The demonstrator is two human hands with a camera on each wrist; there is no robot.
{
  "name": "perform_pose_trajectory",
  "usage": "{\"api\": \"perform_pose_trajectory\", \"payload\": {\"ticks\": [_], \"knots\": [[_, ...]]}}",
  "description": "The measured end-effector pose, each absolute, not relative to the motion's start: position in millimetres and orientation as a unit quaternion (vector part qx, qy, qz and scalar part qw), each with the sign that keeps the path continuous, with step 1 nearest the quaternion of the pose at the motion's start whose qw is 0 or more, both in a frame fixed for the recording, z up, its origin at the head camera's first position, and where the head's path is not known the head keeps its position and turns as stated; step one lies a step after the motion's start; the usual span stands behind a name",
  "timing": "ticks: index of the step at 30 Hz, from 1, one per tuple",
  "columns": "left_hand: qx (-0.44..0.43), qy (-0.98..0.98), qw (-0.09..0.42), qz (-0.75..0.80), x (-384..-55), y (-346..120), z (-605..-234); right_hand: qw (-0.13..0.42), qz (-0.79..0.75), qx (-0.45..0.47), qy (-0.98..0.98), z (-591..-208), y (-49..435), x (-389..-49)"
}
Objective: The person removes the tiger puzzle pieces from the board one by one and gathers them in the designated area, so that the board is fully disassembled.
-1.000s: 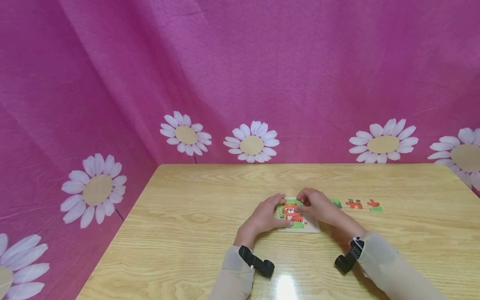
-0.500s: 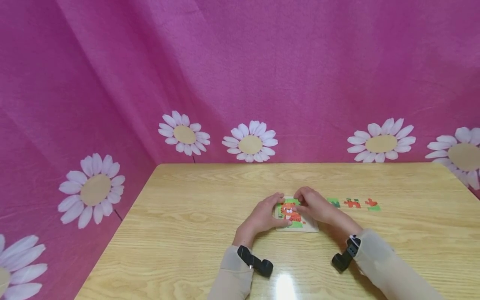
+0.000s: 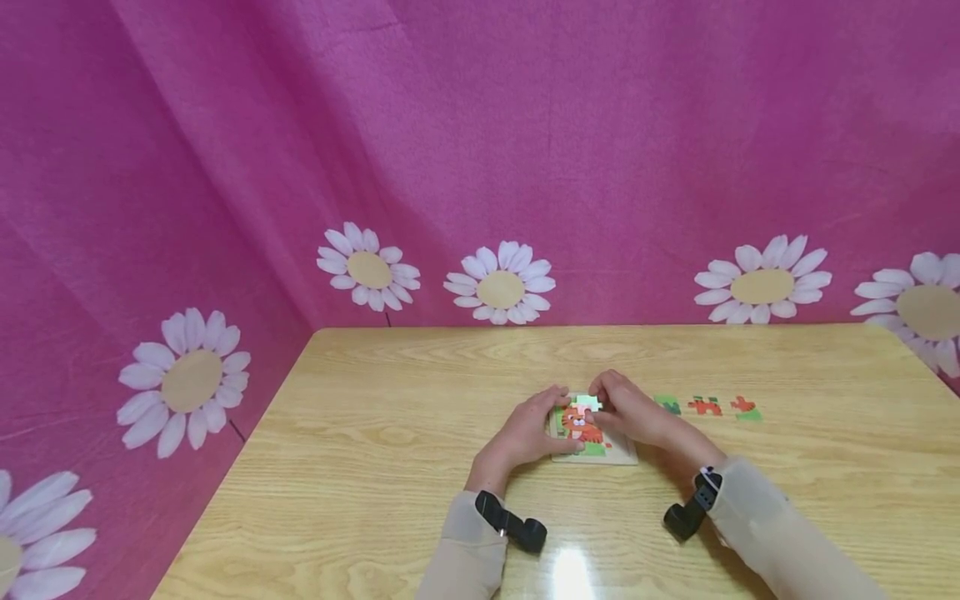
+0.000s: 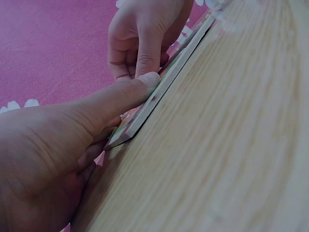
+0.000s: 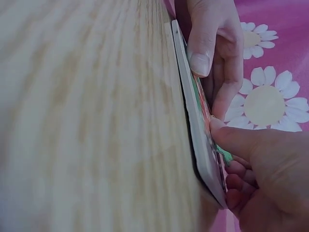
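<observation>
A small jigsaw puzzle board (image 3: pixel 619 454) with an orange tiger on green lies flat on the table. My left hand (image 3: pixel 521 433) grips its left side, thumb over the picture near the front edge and fingers at the back left corner. Above the board's upper right, my right hand (image 3: pixel 633 412) pinches a green puzzle piece (image 5: pixel 225 154) between thumb and fingers. In the head view a pale, shining patch of puzzle (image 3: pixel 588 403) shows beside the right fingertips. The right hand hides part of the board's right side.
To the right of the board, three loose puzzle pieces lie in a row: a green one (image 3: pixel 667 405), an orange one (image 3: pixel 705 407) and an orange-green one (image 3: pixel 746 407). The wooden table (image 3: pixel 375 467) meets a pink flowered curtain (image 3: pixel 630 167) behind.
The top of the picture near my right fingertips now catches the light and looks pale, where it was green before. Both hands stay in nearly the same place.
</observation>
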State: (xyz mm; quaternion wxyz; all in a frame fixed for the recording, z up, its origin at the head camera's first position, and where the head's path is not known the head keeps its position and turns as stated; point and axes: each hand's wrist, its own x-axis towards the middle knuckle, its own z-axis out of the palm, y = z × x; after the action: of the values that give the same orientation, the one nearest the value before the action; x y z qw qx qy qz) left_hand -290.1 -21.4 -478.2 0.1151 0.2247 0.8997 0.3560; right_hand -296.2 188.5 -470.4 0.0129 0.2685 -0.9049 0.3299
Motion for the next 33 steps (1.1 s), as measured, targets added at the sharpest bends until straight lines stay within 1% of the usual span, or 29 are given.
{"api": "perform_pose_trajectory", "payload": {"ticks": [10,14,18,20,26,33], "knots": [[0.228,0.902,0.11,0.349,-290.5,-21.7,-479.2,0.102,0.307,0.288,-0.901,-480.1,187.3,-289.3],[0.231,0.903,0.11,0.345,-290.3,-21.9,-478.7,0.124,0.312,0.294,-0.895,-483.4,188.3,-287.7],[0.234,0.904,0.108,0.34,-290.0,-22.1,-477.4,0.132,0.329,0.291,-0.889,-485.7,189.0,-287.3],[0.235,0.904,0.107,0.34,-290.1,-22.0,-477.4,0.128,0.341,0.277,-0.889,-486.4,188.8,-287.6],[0.235,0.904,0.106,0.342,-291.0,-21.6,-477.8,0.085,0.384,0.213,-0.895,-485.9,189.2,-288.6],[0.232,0.906,0.104,0.34,-291.0,-21.8,-478.6,0.066,0.423,0.183,-0.885,-483.6,189.8,-289.7]]}}
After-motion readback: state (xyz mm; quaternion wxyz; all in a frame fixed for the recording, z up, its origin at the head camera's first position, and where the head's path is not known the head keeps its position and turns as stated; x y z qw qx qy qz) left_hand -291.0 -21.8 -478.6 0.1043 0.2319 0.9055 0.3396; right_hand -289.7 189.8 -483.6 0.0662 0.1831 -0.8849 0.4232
